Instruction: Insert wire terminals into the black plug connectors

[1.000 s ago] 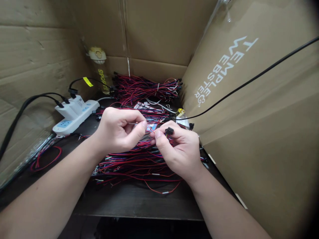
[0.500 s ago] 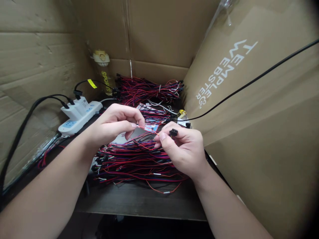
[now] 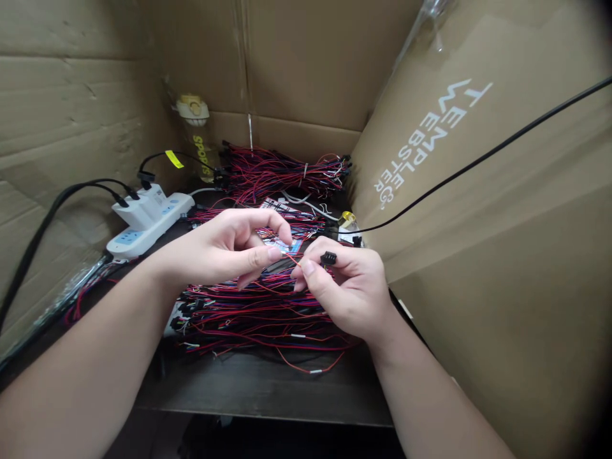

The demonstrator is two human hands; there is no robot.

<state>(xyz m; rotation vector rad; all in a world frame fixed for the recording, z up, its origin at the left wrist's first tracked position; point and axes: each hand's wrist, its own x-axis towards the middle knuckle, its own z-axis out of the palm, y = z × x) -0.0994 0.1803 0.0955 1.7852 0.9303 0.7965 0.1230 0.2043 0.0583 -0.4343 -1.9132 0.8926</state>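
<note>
My left hand (image 3: 234, 252) pinches the tip of a thin red wire (image 3: 292, 259) between thumb and forefinger, its other fingers loosely curled. My right hand (image 3: 347, 287) is closed on a small black connector (image 3: 327, 258) and grips the same wire just beside it. Both hands hover close together above a loose pile of red, black and blue wire leads (image 3: 258, 312) lying on the dark table (image 3: 268, 389).
A second bundle of wires (image 3: 282, 172) lies at the back. A white power strip (image 3: 148, 217) with black cables plugged in sits at the left. Cardboard walls (image 3: 478, 210) enclose the table on three sides. A black cable (image 3: 478, 159) crosses the right wall. A bottle (image 3: 198, 137) stands at the back.
My left hand has moved right and down, closing the gap to my right hand, so the stretch of red wire between them is shorter. My right hand has barely moved.
</note>
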